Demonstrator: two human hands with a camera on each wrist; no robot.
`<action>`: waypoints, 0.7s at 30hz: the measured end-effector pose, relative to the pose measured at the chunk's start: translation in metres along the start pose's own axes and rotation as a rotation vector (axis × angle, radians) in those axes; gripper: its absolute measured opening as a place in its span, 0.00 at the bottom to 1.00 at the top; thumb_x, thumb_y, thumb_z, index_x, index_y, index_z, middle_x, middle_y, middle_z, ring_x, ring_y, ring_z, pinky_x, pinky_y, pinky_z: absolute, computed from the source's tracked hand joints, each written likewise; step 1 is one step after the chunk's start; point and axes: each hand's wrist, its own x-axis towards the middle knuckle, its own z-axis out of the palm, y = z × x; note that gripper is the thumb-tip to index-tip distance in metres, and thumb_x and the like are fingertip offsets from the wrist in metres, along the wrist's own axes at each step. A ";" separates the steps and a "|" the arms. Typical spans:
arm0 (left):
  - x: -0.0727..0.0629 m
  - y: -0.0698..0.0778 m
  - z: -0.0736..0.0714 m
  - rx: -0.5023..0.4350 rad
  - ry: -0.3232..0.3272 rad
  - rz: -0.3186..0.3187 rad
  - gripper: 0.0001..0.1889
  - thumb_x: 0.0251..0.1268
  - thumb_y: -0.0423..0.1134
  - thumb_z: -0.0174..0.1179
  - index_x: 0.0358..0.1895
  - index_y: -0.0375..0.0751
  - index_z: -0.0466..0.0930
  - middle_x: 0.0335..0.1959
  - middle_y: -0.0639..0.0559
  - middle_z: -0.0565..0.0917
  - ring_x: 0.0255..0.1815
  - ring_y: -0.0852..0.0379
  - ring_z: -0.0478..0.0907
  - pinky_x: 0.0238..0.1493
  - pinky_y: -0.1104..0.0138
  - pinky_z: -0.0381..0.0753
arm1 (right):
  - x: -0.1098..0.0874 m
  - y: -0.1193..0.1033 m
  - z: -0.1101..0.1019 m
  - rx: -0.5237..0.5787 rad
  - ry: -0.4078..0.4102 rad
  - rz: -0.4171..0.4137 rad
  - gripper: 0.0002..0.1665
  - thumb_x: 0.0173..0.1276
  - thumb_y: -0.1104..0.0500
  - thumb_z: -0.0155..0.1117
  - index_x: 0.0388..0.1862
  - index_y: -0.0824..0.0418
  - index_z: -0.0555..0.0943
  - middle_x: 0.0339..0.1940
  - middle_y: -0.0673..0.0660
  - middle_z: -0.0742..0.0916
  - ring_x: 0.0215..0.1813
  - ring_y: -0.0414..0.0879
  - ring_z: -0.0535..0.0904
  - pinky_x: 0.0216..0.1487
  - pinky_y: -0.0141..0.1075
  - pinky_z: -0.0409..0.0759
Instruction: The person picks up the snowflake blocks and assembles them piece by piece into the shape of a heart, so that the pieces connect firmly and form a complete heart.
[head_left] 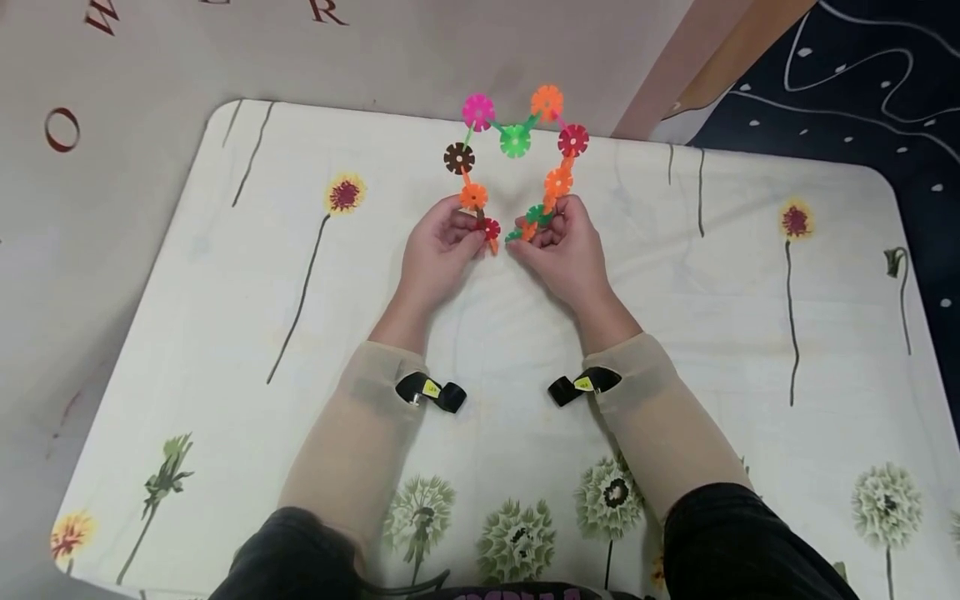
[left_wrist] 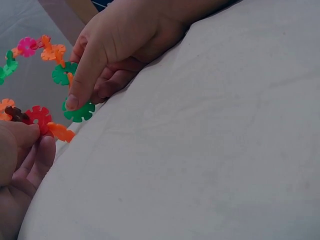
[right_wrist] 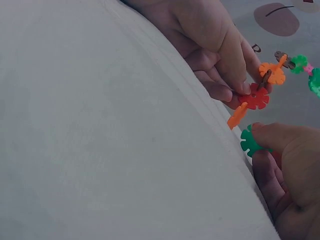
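Observation:
A chain of notched plastic snowflake discs [head_left: 515, 142], in pink, green, orange, red and brown, arches between both hands over the table's far side. My left hand [head_left: 437, 258] pinches a red disc [right_wrist: 257, 97] near one end between thumb and fingers. Beyond that pinch, an orange disc [left_wrist: 62, 132] forms the chain's left tip. At the other end, my right hand [head_left: 568, 248] holds a green disc [left_wrist: 79, 111] under its thumb, with another green disc [left_wrist: 64, 74] by its fingers. The two chain ends face each other, a small gap apart.
A white cloth with printed flowers [head_left: 346, 195] covers the table [head_left: 480, 333]. Behind its far edge stands a pale wall [head_left: 390, 58] with printed letters. Dark patterned fabric [head_left: 862, 92] lies at the far right. Each wrist wears a small black camera [head_left: 452, 397].

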 end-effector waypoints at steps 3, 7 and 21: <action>0.000 -0.001 0.000 -0.016 0.001 -0.002 0.22 0.73 0.21 0.62 0.67 0.34 0.77 0.46 0.41 0.83 0.42 0.50 0.84 0.47 0.64 0.88 | 0.000 0.000 0.000 -0.002 0.000 0.004 0.31 0.64 0.65 0.82 0.55 0.60 0.68 0.52 0.57 0.92 0.38 0.49 0.82 0.43 0.29 0.83; 0.001 -0.002 0.000 -0.042 -0.001 0.008 0.22 0.72 0.20 0.62 0.66 0.32 0.77 0.45 0.40 0.82 0.41 0.50 0.84 0.46 0.64 0.88 | 0.000 0.001 0.001 -0.007 0.002 -0.005 0.31 0.64 0.66 0.82 0.55 0.60 0.68 0.52 0.57 0.92 0.38 0.48 0.83 0.43 0.29 0.83; 0.000 0.000 0.001 -0.024 0.003 -0.009 0.20 0.74 0.22 0.61 0.65 0.33 0.78 0.46 0.40 0.82 0.44 0.49 0.84 0.48 0.64 0.88 | 0.000 0.002 0.000 -0.007 -0.015 -0.015 0.30 0.65 0.67 0.81 0.55 0.61 0.70 0.51 0.58 0.91 0.38 0.47 0.83 0.42 0.28 0.83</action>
